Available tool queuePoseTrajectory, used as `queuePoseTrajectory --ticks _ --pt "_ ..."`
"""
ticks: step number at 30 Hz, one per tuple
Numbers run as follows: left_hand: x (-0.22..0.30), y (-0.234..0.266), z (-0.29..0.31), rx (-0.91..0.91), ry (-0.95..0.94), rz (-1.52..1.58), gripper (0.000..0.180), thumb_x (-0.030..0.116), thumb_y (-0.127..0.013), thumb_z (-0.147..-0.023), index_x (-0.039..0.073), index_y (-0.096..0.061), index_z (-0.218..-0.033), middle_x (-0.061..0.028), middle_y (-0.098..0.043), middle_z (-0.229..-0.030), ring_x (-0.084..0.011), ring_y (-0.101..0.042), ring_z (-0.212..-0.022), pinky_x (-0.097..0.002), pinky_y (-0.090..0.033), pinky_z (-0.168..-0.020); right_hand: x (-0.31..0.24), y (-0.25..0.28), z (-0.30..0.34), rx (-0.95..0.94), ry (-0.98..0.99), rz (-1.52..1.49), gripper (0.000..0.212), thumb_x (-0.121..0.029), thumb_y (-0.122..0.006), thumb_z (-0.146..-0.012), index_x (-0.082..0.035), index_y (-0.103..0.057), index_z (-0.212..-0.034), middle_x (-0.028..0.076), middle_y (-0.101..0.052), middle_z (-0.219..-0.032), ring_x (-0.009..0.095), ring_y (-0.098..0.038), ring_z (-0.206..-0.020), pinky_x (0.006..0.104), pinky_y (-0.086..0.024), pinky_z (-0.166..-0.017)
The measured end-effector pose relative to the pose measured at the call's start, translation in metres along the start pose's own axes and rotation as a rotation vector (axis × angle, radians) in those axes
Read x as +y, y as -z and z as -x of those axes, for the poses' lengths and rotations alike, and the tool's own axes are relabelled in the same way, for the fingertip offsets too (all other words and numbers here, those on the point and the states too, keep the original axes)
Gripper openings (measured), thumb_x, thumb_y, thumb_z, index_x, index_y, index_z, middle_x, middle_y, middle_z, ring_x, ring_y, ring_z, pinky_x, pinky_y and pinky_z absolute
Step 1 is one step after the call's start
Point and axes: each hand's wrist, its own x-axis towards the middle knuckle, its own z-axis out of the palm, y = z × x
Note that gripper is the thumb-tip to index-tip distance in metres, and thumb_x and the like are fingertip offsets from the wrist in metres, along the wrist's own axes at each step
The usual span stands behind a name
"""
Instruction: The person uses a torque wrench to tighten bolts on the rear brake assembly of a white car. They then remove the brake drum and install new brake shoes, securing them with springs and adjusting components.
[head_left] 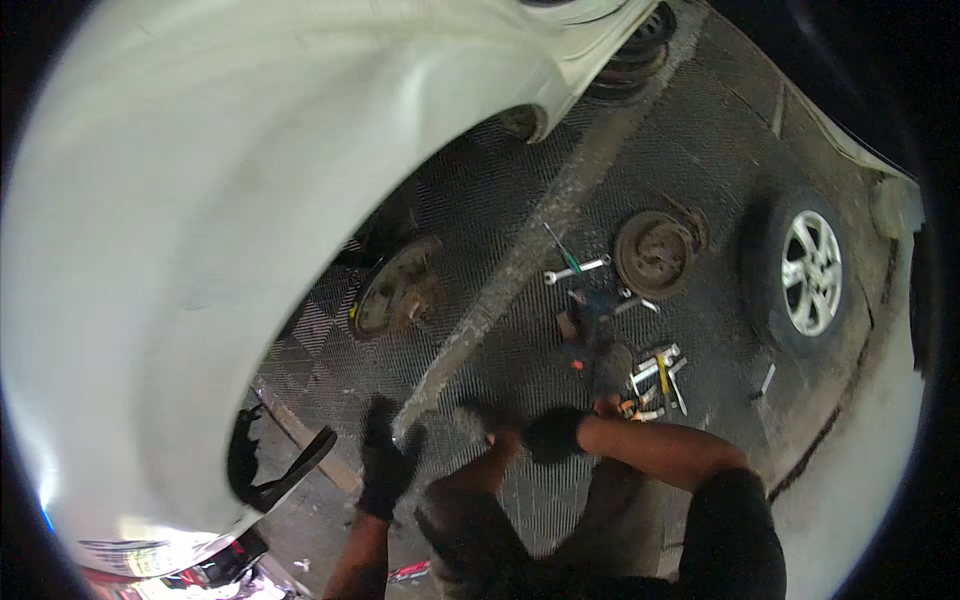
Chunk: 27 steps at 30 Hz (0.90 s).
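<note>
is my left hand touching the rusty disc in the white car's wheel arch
Apart. The head view shows a plain gap: dark floor is visible between the spread left hand and the rusty disc.

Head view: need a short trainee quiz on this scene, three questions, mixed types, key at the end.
1. True or false: the left hand and right hand both wear dark gloves.
2. Multiple choice: the screwdriver on the floor has a handle that is a) red, b) green, c) white.
3. Compare: which is farther right in the picture, the wheel or the loose rusty disc?

Key: 1. True. 2. b. 3. The wheel.
</note>
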Motion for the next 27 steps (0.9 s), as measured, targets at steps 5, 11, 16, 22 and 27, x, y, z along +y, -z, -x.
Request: queuePoseTrajectory --ticks 5,11,16,22,27 --pt "-0.030 -0.071 -0.131 0.778 0.055 0.063 0.066 0.023 -0.067 -0.100 -0.007 -0.036 -0.151 -0.0275 -0.046 -0.149 -0.0417 -0.044 -0.140 -0.0489 -0.033 -0.118 0.107 0.129 -0.097 0.859 0.207 -0.305 0.033 -0.023 -0.057 -0.103 -0.006 -0.067 -0.129 0.016 -0.067 -0.120 0.028 -0.064 -0.105 0.0390 -0.052 -0.095" --pt "-0.075 -0.108 -0.190 0.881 0.221 0.435 0.053 0.032 -0.060 -0.104 -0.006 -0.047 -0.138 -0.0223 -0.056 -0.132 -0.0326 -0.054 -0.122 -0.0443 -0.042 -0.107 0.210 0.173 -0.132 1.163 0.275 -0.615 0.025 -0.021 -0.063 -0.103 -0.001 -0.071 -0.114 0.003 -0.067 -0.088 0.009 -0.060 -0.077 0.0280 -0.051 -0.073" --pt "-0.088 -0.124 -0.198 1.093 -0.016 0.379 0.038 0.028 -0.060 -0.104 -0.003 -0.054 -0.125 -0.0125 -0.062 -0.116 -0.0198 -0.058 -0.103 -0.0351 -0.048 -0.093 0.262 0.204 -0.156 0.855 0.138 -0.458 0.026 -0.025 -0.064 -0.103 -0.001 -0.071 -0.107 0.003 -0.067 -0.086 0.010 -0.061 -0.076 0.0307 -0.053 -0.071" --pt "-0.100 -0.105 -0.199 0.953 -0.028 0.338 0.031 0.028 -0.057 -0.106 -0.002 -0.059 -0.111 -0.0084 -0.063 -0.097 -0.0160 -0.056 -0.091 -0.0334 -0.048 -0.082 0.241 0.301 -0.180 1.091 0.222 0.401 0.032 -0.032 -0.061 -0.102 -0.003 -0.071 -0.112 0.019 -0.072 -0.101 0.032 -0.070 -0.090 0.0439 -0.056 -0.080" --pt "-0.104 -0.087 -0.192 0.955 -0.084 0.371 0.037 0.033 -0.051 -0.108 -0.003 -0.061 -0.107 -0.0061 -0.062 -0.093 -0.0145 -0.052 -0.084 -0.0314 -0.046 -0.077 0.213 0.292 -0.208 1.125 0.363 0.140 0.035 -0.032 -0.061 -0.101 -0.003 -0.069 -0.119 0.024 -0.070 -0.112 0.037 -0.069 -0.103 0.0438 -0.054 -0.091"
